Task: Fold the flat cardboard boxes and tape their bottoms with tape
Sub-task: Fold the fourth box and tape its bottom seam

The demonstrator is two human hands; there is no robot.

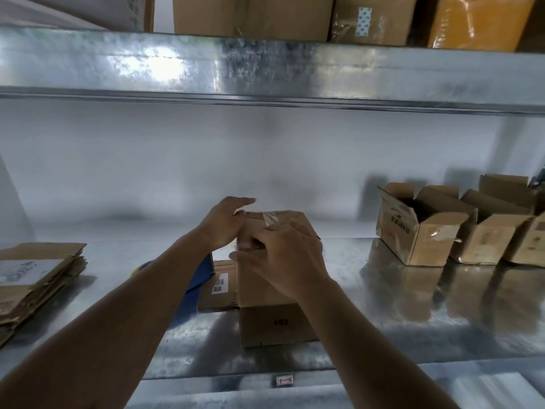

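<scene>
A folded-up brown cardboard box [272,320] stands on the metal shelf [383,326] in the middle, its closed flaps facing up. A strip of clear tape [270,217] runs across that upper face. My left hand [222,224] rests flat against the box's upper left edge with straight fingers. My right hand [287,258] lies over the near top edge, fingers spread and pressing on the cardboard. A blue tape dispenser [199,274] lies left of the box, mostly hidden behind my left forearm.
A stack of flat cardboard boxes [35,278] lies at the left. Several opened boxes [424,228] stand at the right rear. A flat piece with a barcode label [218,286] lies left of the box. The upper shelf [265,66] holds more cartons.
</scene>
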